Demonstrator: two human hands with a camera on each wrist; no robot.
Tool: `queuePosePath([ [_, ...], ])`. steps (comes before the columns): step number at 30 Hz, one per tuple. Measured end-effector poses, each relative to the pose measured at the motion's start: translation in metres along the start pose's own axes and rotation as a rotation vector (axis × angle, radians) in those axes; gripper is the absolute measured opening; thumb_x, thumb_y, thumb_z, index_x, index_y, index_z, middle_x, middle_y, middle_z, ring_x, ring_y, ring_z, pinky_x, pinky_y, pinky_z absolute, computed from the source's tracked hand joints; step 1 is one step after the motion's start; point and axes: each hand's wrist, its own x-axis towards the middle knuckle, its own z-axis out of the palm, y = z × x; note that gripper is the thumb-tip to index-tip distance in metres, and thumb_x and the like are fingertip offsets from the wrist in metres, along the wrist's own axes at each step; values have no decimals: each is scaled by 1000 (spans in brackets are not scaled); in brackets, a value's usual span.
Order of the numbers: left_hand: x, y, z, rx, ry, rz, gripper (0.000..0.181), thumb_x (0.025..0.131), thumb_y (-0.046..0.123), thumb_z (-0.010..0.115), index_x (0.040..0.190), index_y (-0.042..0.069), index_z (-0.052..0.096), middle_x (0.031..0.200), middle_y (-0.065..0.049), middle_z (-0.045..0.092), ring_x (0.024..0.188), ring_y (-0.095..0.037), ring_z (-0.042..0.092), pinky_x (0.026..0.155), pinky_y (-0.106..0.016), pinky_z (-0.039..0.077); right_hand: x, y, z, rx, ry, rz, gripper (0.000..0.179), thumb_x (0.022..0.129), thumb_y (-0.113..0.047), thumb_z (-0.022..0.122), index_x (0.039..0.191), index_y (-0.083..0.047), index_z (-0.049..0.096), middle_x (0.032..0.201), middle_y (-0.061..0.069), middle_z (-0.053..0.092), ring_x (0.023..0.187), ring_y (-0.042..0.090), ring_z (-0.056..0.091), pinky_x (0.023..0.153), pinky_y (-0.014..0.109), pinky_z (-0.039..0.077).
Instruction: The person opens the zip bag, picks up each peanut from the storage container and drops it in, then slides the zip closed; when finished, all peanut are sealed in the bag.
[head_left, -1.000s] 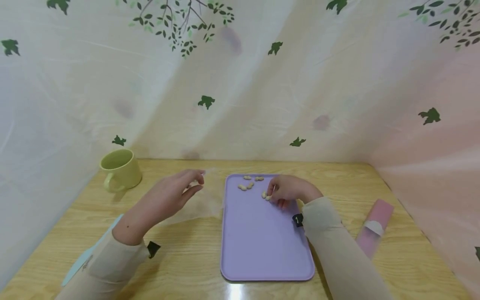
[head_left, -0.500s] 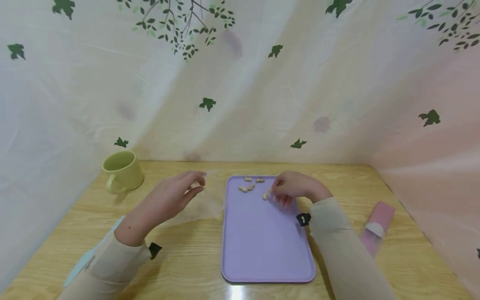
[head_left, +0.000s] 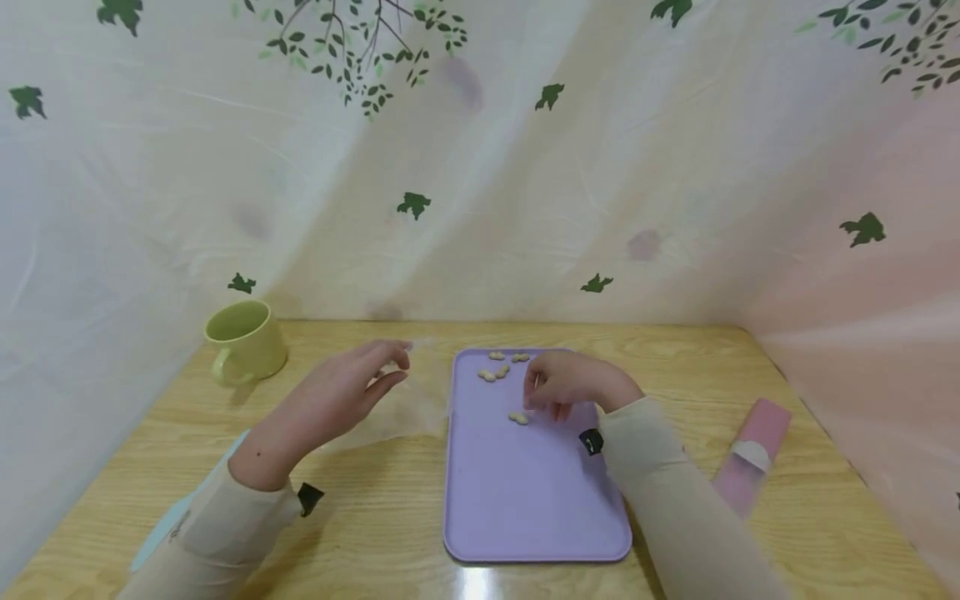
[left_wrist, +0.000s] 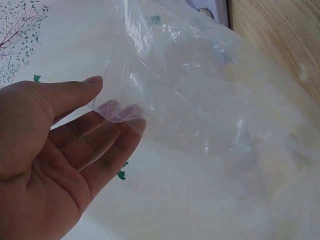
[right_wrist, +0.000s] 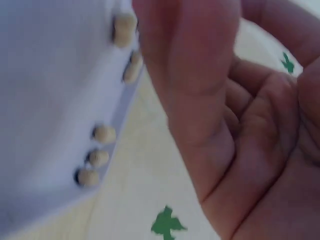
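My left hand [head_left: 348,383] is raised left of the tray and holds the edge of a clear plastic bag [left_wrist: 200,100] with its fingers curled. In the head view the sheer bag hangs between this hand and the tray. My right hand [head_left: 570,383] hovers over the back right of the purple tray [head_left: 536,500], fingers bent downward. A peanut [head_left: 518,417] lies on the tray just in front of its fingertips. Several more peanuts [head_left: 487,376] lie near the tray's back edge. The right wrist view cuts off the fingertips, so whether they pinch anything is hidden.
A green mug [head_left: 246,342] stands at the back left of the wooden table [head_left: 375,517]. A light blue flat object [head_left: 161,533] lies partly under the left forearm. On the right is a pink object with a white band [head_left: 752,454]. A leaf-patterned cloth [head_left: 487,208] surrounds the table.
My right hand first drew back right, then came left again. A peanut now lies nearer the front than where one lay beside the fingertips. My left hand stays with the bag.
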Motion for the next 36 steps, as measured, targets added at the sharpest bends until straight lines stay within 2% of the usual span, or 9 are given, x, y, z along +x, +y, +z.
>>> queuePosePath([
  [5, -1, -1, -1, 3, 9, 10, 14, 103, 11, 71, 116, 11, 66, 131, -12, 76, 105, -26, 78, 85, -43, 66, 5, -9, 15, -77, -47, 34, 12, 95, -13, 79, 89, -11, 69, 83, 3, 69, 64, 15, 67, 62, 27, 59],
  [10, 0, 0, -1, 10, 1, 7, 14, 103, 12, 72, 115, 11, 66, 132, -12, 76, 104, -25, 79, 85, -43, 66, 4, -7, 15, -86, -37, -1, 11, 100, -13, 73, 91, -8, 70, 81, 5, 72, 64, 15, 70, 64, 29, 62],
  [14, 0, 1, -1, 17, -1, 12, 14, 103, 12, 72, 115, 11, 66, 132, -12, 76, 105, -26, 79, 85, -43, 66, 2, -4, 7, -18, 5, -48, 13, 104, -15, 67, 99, -5, 72, 86, 9, 76, 66, 14, 71, 67, 30, 63],
  [17, 0, 1, -1, 14, 4, 17, 14, 102, 11, 72, 115, 11, 66, 131, -12, 77, 104, -26, 79, 85, -43, 66, -1, -7, 1, 74, 30, -94, 16, 105, -16, 65, 105, -2, 71, 95, 13, 79, 69, 14, 73, 70, 31, 64],
  [21, 0, 2, -1, 9, -3, 8, 15, 102, 11, 73, 116, 11, 66, 132, -12, 76, 104, -26, 79, 85, -43, 66, -3, -14, -2, 192, 45, -148, 20, 106, -17, 66, 111, 2, 70, 104, 18, 80, 73, 16, 74, 71, 33, 66],
  [25, 0, 2, -1, 7, -9, 1, 15, 102, 11, 72, 116, 11, 66, 132, -12, 76, 104, -26, 79, 86, -44, 66, -6, -26, 0, 293, 71, -165, 25, 105, -19, 68, 117, 2, 71, 110, 22, 80, 77, 18, 76, 72, 33, 66],
  [30, 0, 2, -1, 8, -3, 8, 16, 102, 10, 73, 116, 11, 66, 133, -12, 76, 102, -25, 79, 84, -43, 66, -11, -44, 8, 382, 93, -195, 22, 102, -21, 71, 114, -2, 74, 112, 23, 80, 78, 20, 77, 71, 34, 66],
  [36, 0, 2, 0, 5, 5, 23, 16, 101, 9, 73, 115, 11, 66, 135, -12, 75, 102, -25, 79, 83, -42, 66, -14, -63, 22, 407, 83, -213, 22, 101, -24, 74, 111, -4, 75, 110, 21, 80, 79, 23, 78, 72, 36, 67],
])
